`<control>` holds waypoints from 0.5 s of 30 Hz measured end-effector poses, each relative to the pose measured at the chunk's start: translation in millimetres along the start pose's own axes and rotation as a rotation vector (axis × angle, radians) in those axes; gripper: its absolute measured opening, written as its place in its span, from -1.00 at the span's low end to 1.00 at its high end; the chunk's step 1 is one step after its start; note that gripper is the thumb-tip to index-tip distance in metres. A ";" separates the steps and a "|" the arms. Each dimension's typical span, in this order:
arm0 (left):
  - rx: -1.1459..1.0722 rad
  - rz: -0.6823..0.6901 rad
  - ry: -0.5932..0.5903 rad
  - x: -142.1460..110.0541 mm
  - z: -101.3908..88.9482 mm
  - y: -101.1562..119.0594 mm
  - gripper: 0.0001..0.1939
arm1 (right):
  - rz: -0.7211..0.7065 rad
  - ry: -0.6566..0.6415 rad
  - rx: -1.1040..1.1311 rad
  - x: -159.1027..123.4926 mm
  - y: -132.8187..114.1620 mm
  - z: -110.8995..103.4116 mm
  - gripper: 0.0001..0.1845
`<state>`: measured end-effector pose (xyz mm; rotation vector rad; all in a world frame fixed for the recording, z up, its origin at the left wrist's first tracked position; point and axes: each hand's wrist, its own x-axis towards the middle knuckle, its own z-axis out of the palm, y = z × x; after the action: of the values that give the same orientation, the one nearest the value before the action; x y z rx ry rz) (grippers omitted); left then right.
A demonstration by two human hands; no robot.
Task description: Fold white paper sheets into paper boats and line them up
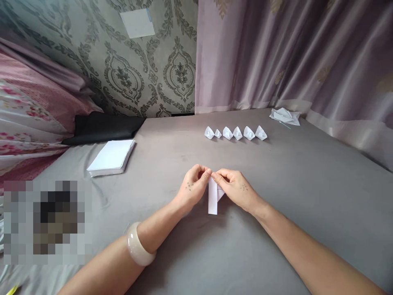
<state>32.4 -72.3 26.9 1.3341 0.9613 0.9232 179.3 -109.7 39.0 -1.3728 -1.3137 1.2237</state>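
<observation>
A folded sheet of white paper [213, 200] hangs between my two hands, above the grey cloth. My left hand [195, 184] pinches its top edge between thumb and fingers; a pale bangle [139, 246] circles that wrist. Close beside it, my right hand [236, 186] pinches the same paper at the top, the thumbs almost touching. A long narrow strip of the paper points down toward me, and a slanted flap shows to its right, partly covered by my right hand. Beyond my hands stands a row of several small folded paper pieces [238, 133].
A thick stack of white paper [112, 155] lies at the left on the grey cloth [166, 143]. Behind it is a black folded item [107, 127]. More folded paper [285, 116] sits at the far right by the curtain [245, 53]. A blurred-out patch [58, 221] covers the lower left.
</observation>
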 end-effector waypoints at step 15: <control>-0.357 0.095 -0.100 -0.2 -7.8 5.0 -0.87 | 0.432 -0.413 0.814 3.8 3.4 -5.4 -0.83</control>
<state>25.0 -69.7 31.8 1.1159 0.6255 1.0354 185.1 -105.9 36.1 -0.8322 -0.6123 2.1185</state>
